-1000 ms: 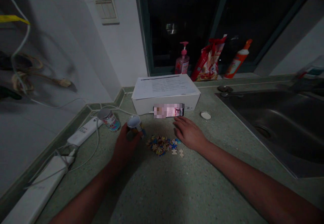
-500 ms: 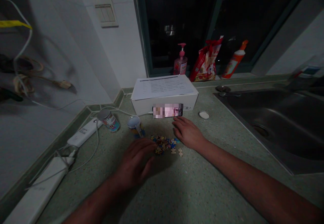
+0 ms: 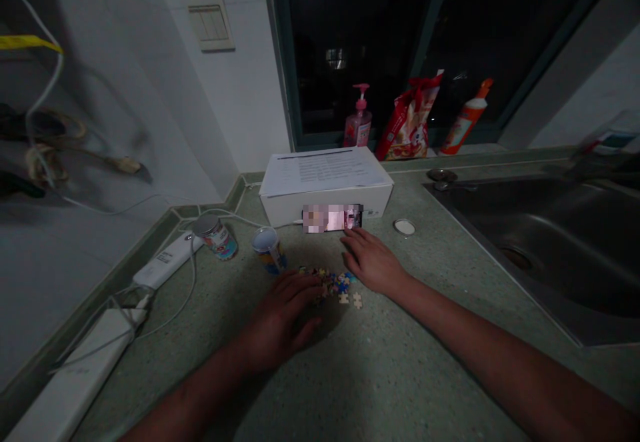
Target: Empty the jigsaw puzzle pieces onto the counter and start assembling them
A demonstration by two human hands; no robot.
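A small heap of jigsaw puzzle pieces (image 3: 341, 284) lies on the green speckled counter, two plain-backed ones at its near right edge. My left hand (image 3: 285, 319) reaches over the left part of the heap, fingers stretched out, hiding some pieces. My right hand (image 3: 374, 262) rests at the right of the heap with fingers extended toward the phone (image 3: 335, 219), whose lit screen leans on a white box. Behind my left hand stands an uncapped blue can (image 3: 269, 250). Farther left is a second can (image 3: 216, 237) with its lid on.
The white box (image 3: 325, 205) with a printed sheet on top stands against the window side. A round lid (image 3: 404, 227) lies right of the phone. White power strips (image 3: 85, 369) with cables run along the left wall. The steel sink (image 3: 560, 249) is at the right.
My left hand has shifted right and slightly up, covering more of the puzzle pieces. My right hand has barely moved.
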